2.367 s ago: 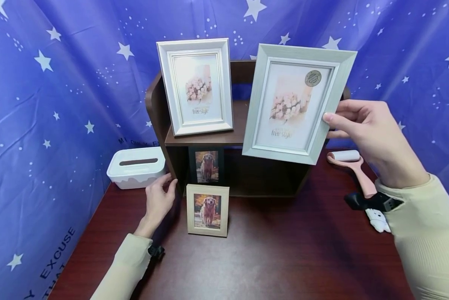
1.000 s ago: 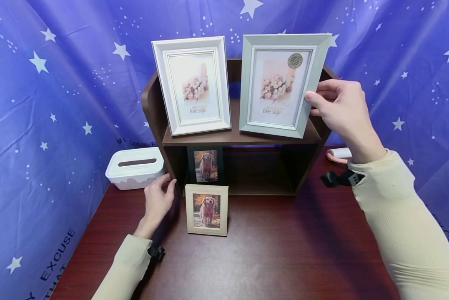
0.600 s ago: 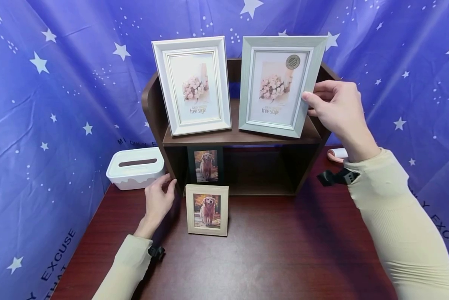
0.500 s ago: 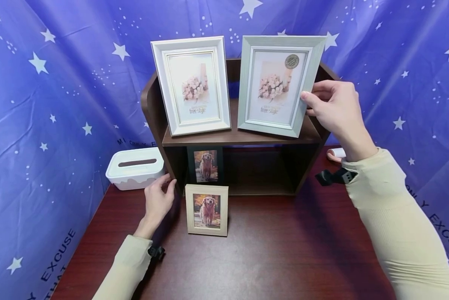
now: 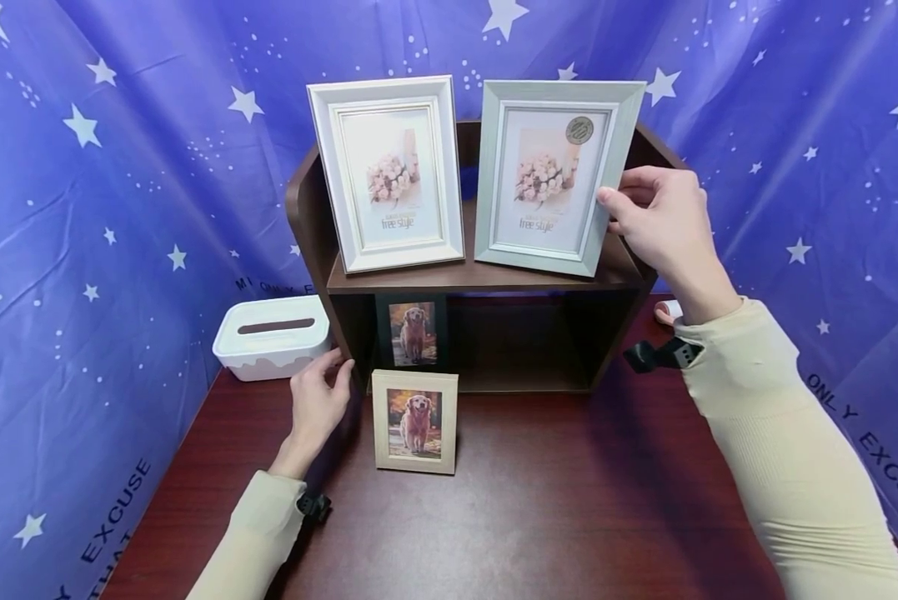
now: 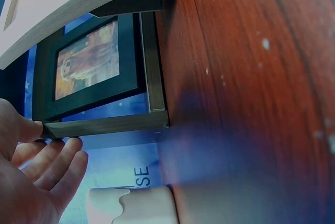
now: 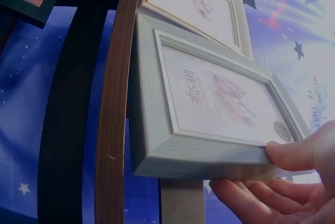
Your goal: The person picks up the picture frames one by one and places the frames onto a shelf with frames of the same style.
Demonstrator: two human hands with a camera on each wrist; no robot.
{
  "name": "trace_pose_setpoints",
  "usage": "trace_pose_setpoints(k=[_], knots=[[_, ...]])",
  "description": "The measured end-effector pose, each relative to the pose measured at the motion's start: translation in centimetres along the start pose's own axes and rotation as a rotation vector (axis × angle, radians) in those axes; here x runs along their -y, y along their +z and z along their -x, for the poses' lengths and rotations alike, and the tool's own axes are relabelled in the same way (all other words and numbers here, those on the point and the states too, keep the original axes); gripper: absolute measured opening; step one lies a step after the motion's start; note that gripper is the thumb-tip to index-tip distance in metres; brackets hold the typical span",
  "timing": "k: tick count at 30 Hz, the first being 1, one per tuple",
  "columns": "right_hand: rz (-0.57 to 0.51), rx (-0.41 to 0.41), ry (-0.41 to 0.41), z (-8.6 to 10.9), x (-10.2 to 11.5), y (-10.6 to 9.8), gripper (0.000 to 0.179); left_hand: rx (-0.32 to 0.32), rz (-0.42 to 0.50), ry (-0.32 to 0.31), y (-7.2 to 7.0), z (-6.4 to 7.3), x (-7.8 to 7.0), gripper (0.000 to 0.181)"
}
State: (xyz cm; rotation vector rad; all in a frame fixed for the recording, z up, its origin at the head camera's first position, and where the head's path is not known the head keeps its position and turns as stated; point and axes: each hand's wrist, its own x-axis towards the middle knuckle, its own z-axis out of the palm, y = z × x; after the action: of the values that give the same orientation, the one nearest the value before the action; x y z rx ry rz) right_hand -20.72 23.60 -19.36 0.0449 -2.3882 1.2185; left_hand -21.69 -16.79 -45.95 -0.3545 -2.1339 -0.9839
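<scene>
Right hand [image 5: 662, 218] pinches pale green frame [image 5: 546, 179] — thumb on front, fingers behind its right edge. Frame is at upper board of brown shelf [image 5: 469, 276], just beside white frame [image 5: 390, 175] (narrow gap between). Left hand [image 5: 317, 404] pinches left side panel [image 6: 110, 125] — thumb opposite fingers. Beige frame [image 5: 416, 422] stands on table [image 5: 561, 500].
</scene>
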Motion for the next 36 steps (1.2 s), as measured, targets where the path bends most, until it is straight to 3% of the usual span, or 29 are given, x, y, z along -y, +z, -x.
trace_pose_setpoints(k=[13, 36], knots=[[0.268, -0.023, -0.042, -0.1, -0.3, 0.2, 0.038, 0.006, 0.002, 0.005, 0.2, 0.0, 0.0, 0.02], [0.251, -0.035, -0.099, -0.5, -1.2, 1.3, 0.037, -0.01, -0.006, -0.002, 0.1, 0.0, -0.2, 0.02]])
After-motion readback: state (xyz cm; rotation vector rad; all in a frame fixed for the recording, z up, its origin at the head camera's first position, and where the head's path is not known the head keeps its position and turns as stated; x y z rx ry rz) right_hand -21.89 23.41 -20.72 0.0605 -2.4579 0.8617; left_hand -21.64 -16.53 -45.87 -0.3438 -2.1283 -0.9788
